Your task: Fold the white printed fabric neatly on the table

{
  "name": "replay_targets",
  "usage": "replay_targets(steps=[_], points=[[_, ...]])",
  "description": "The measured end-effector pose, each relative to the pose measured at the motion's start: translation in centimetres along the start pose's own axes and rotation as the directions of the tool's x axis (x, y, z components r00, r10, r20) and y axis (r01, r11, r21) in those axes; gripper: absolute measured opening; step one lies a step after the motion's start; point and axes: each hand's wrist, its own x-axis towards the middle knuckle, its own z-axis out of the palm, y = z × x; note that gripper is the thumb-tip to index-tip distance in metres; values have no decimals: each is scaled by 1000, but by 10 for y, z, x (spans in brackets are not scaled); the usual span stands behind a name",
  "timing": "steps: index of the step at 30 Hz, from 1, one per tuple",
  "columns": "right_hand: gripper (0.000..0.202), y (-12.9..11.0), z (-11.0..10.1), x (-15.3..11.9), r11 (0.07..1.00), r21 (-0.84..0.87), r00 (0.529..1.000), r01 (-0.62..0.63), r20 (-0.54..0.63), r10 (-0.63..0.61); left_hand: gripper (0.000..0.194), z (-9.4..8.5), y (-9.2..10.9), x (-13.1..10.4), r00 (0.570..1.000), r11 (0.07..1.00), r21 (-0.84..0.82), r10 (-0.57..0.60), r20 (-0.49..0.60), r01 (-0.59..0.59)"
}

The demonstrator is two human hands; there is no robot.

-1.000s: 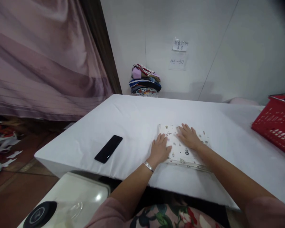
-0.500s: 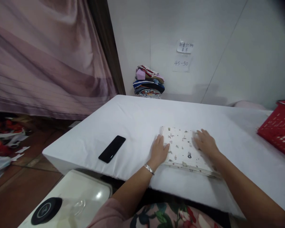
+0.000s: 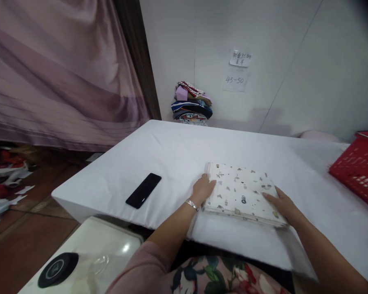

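**On the counter (image 3: pixel 184 151), both hands grip a folded cloth (image 3: pixel 242 190) by its sides**

Near the front edge of the white-covered counter, the cloth lies flat in a neat, layered rectangle, white with small scattered prints. The left hand (image 3: pixel 203 188) is partly closed on its left edge, thumb on the top face and fingers curled along the side. The right hand (image 3: pixel 280 203) is partly closed on the right edge, thumb laid over the top; its other fingers are mostly hidden behind the edge. A silvery bracelet (image 3: pixel 191 204) circles the left wrist.

To the left of the cloth, well apart from it, a black phone (image 3: pixel 143 190) lies flat on the counter. At the far right stands a red basket (image 3: pixel 360 167) with slotted walls. Beyond the back edge, a stack of fabrics (image 3: pixel 192 104) rises against the wall (image 3: pixel 263 49), and to its right two papers (image 3: pixel 240 59) are fixed one above the other, the lower reading "45-50". A pinkish curtain (image 3: pixel 55 73) hangs at the left. Below the counter's front left is a white lid (image 3: pixel 95 253) with a round black piece (image 3: pixel 58 270) on it.
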Motion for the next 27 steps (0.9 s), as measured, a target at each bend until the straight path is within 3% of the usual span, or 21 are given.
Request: replay_targets(steps=[4, 10, 14, 19, 21, 24, 26, 27], points=[[70, -18, 11, 9, 990, 139, 1000, -3, 31, -1, 56, -16, -2, 16, 999, 1000, -17, 22, -41, -23], [84, -45, 42, 34, 991, 126, 998, 48, -40, -43, 54, -46, -13, 45, 986, 998, -1, -63, -155, 64], [85, -46, 49, 40, 994, 81, 997, -71, 26, 69, 52, -43, -25, 45, 986, 997, 39, -60, -154, 66], [71, -34, 37, 26, 973, 201, 994, -113, 31, 109, 60, -36, -32, 35, 980, 999, -17, -48, -194, 46], [64, -24, 32, 13, 943, 296, 988, -153, 45, 146, 60, -33, -31, 25, 965, 1000, 4, 8, -263, -7], [51, -9, 28, -9, 880, 449, 987, -154, 25, 160, 51, -24, -23, 0, 901, 969, 169, 232, -367, -181], [43, -2, 26, -23, 854, 506, 988, -122, -16, 150, 42, -13, -12, -20, 863, 917, 267, 377, -337, -297], [41, -1, 26, -28, 847, 520, 989, -108, -32, 146, 38, -6, -5, -29, 846, 872, 302, 464, -263, -384]])
